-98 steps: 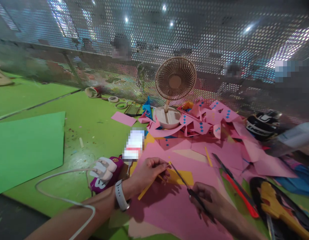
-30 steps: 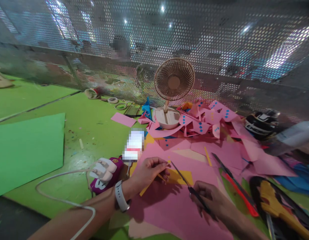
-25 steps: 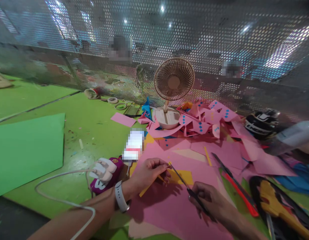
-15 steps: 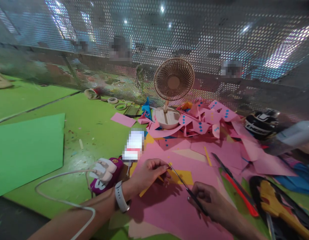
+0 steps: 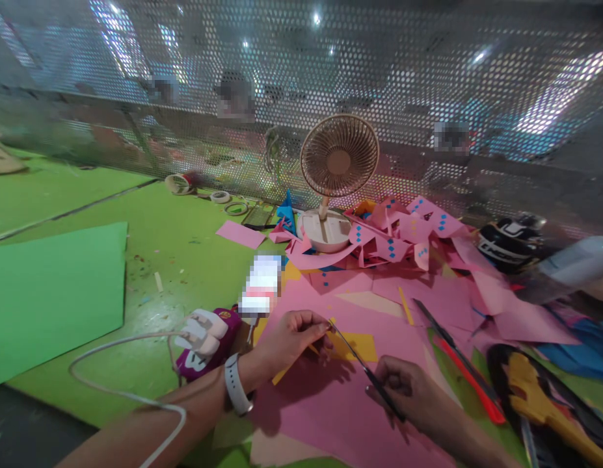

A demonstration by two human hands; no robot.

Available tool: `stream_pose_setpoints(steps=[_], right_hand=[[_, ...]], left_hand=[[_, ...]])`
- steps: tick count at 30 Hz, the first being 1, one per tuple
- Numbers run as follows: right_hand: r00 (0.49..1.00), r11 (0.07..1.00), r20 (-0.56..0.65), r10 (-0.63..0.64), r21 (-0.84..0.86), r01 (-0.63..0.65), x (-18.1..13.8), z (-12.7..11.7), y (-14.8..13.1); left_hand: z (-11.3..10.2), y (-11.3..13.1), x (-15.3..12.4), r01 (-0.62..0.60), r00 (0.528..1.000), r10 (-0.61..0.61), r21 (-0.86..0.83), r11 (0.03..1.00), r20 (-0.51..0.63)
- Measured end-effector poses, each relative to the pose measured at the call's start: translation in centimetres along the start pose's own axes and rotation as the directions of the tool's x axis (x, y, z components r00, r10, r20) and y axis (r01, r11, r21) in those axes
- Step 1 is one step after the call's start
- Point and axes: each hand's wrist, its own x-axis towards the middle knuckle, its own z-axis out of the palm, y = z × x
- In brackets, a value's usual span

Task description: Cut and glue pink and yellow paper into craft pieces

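Observation:
My left hand [image 5: 301, 331], a pale watch strap on its wrist, pinches thumb and finger together over the pink paper [image 5: 340, 396]. What lies between those fingertips is too small to make out. Held in my right hand [image 5: 408, 387] is a slender tool [image 5: 357, 356] with a thin metal front and a dark handle; its exact kind is unclear. Its tip meets the fingertips of my left hand. A yellow paper piece [image 5: 362, 346] lies on the pink sheet behind the tool. Another yellow strip [image 5: 280, 375] shows below my left hand, partly hidden.
A fan [image 5: 339, 159] stands behind a heap of pink paper scraps [image 5: 403, 231]. A lit phone [image 5: 262, 286] and a purple-and-white charger block [image 5: 208, 338] sit to the left, with a white cable. A red-handled cutter [image 5: 469, 377] and yellow-handled tool [image 5: 535, 390] lie right.
Both hands stay almost in place. The tool's front has shifted very slightly at my left fingertips.

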Motion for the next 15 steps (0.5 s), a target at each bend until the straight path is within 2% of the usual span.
stream_pose_setpoints(steps=[9, 15], right_hand=[[0.998, 1.0, -0.067, -0.007, -0.011, 0.006, 0.38, -0.11, 0.19], [0.998, 0.999, -0.056, -0.031, 0.014, 0.031, 0.58, -0.24, 0.54]], left_hand=[[0.45, 0.53, -0.11, 0.064, 0.996, -0.062, 0.026, 0.998, -0.072], [0.34, 0.64, -0.32, 0.055, 0.997, -0.052, 0.053, 0.997, -0.053]])
